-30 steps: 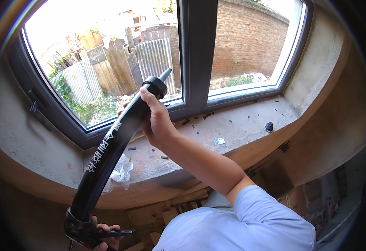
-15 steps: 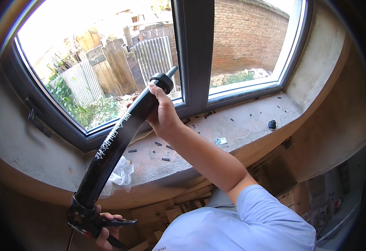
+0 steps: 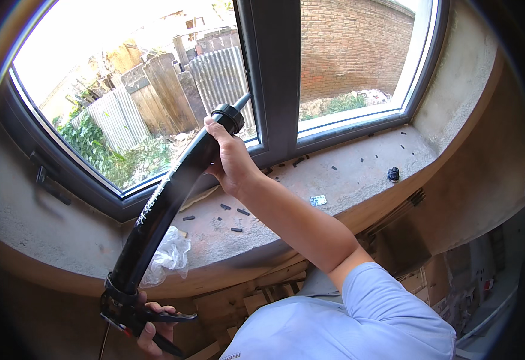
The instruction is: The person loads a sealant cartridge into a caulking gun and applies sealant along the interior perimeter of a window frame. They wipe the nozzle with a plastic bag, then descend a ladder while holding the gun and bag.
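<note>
A long black caulking gun [image 3: 165, 201] slants across the left half of the head view, its nozzle up by the window's middle post. My right hand [image 3: 234, 161] is closed round the upper barrel, just below the ringed front cap, with the thumb along the top. At the lower end, my left hand [image 3: 157, 327] wraps the handle, fingers beside the trigger lever [image 3: 175, 317]. Part of that hand is hidden behind the grip. White lettering runs along the barrel. A thin rod sticks out below the gun's rear end.
Behind the gun is a dark-framed window [image 3: 280, 78] with a handle [image 3: 49, 186] at left. Several small black pieces [image 3: 237, 229] lie on the rough sill [image 3: 358, 186], with a crumpled clear plastic bag [image 3: 169, 255], a small blue-and-white packet [image 3: 318, 200] and a dark round lump [image 3: 393, 174].
The gun has rolled slightly about its length, so the lettering faces further away. Its nozzle end has shifted a little left. Both hands keep their hold.
</note>
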### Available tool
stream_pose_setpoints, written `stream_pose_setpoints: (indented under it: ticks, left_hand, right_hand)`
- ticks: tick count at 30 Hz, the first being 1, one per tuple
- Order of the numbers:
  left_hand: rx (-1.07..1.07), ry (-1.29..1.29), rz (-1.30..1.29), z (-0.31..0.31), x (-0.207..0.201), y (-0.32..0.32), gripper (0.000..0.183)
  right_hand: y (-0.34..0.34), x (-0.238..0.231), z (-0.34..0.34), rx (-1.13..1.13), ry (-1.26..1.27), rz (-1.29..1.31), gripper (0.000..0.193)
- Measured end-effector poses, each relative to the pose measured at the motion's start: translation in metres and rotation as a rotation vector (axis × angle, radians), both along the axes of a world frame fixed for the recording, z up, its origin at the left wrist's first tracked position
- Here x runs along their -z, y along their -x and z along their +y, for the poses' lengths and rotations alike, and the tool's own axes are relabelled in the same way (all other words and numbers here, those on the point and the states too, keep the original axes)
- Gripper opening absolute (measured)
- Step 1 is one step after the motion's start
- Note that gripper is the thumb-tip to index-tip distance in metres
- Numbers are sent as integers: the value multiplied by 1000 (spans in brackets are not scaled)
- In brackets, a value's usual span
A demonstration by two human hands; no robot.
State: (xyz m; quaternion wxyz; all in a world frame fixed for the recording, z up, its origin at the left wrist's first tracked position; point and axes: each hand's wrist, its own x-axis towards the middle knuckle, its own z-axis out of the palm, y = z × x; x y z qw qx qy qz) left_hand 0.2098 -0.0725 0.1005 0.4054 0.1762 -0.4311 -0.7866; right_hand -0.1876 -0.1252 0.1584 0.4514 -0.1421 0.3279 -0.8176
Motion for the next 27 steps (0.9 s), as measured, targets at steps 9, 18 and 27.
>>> stream_pose_setpoints:
  ticks: [9, 18, 27]
  left_hand:
    - [41, 1, 51, -7, 6, 3, 74]
    - [51, -16, 60, -6, 0, 3, 76]
    - [4, -7, 10, 4, -12, 7, 72]
  right_hand:
    - [7, 2, -1, -11, -30, 10, 40]
    - [8, -3, -1, -8, -74, 43, 40]
    - [7, -13, 3, -14, -130, 61, 44]
